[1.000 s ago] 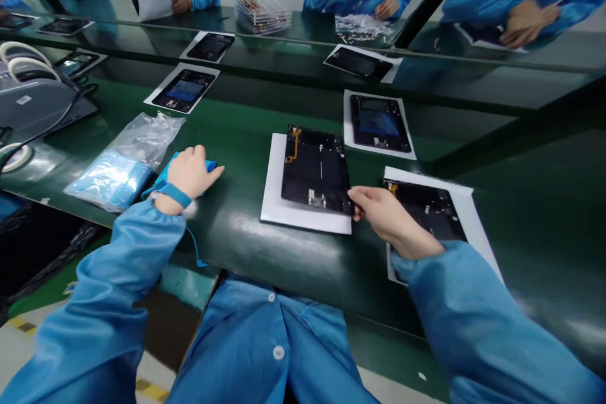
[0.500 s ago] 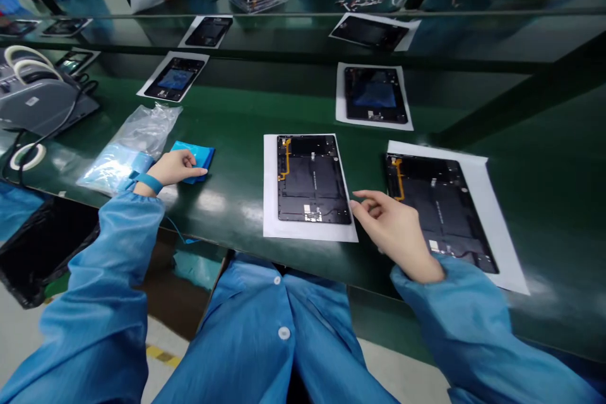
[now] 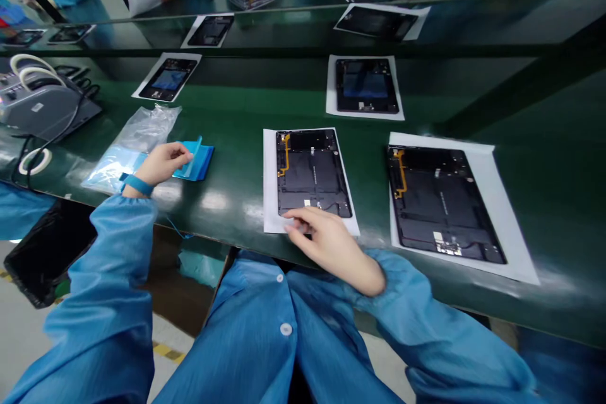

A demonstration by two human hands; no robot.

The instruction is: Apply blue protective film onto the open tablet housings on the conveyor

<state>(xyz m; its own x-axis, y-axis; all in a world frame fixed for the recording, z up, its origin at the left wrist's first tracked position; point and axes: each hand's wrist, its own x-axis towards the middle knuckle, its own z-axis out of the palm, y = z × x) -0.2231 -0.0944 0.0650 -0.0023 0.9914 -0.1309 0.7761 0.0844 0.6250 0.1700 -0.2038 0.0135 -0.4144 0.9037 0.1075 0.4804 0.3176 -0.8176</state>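
Note:
My left hand (image 3: pixel 165 163) is pinched on one thin blue film sheet (image 3: pixel 192 163), whose edge stands up from the small blue stack (image 3: pixel 206 161) on the bench. A blue wrist strap (image 3: pixel 137 184) circles the left wrist. Over the lower edge of the middle opened tablet (image 3: pixel 312 167) hovers my right hand (image 3: pixel 326 237), thumb and fingers apart, nothing seen between them. That tablet lies on a white sheet (image 3: pixel 271 202), its dark inside and an orange flex cable facing up. The right hand hides part of its bottom edge.
To the right lies another opened tablet (image 3: pixel 442 202) on white paper. A clear plastic bag (image 3: pixel 146 129) is left of the blue stack, beside a tape roll (image 3: pixel 35 161) and a grey machine (image 3: pixel 42 101). More tablets (image 3: pixel 367 88) lie farther back. Co-workers in blue sit across the bench.
My left hand has lifted one edge of a blue film sheet off the stack. My right hand has moved left, from between the two tablets to the middle tablet's lower edge.

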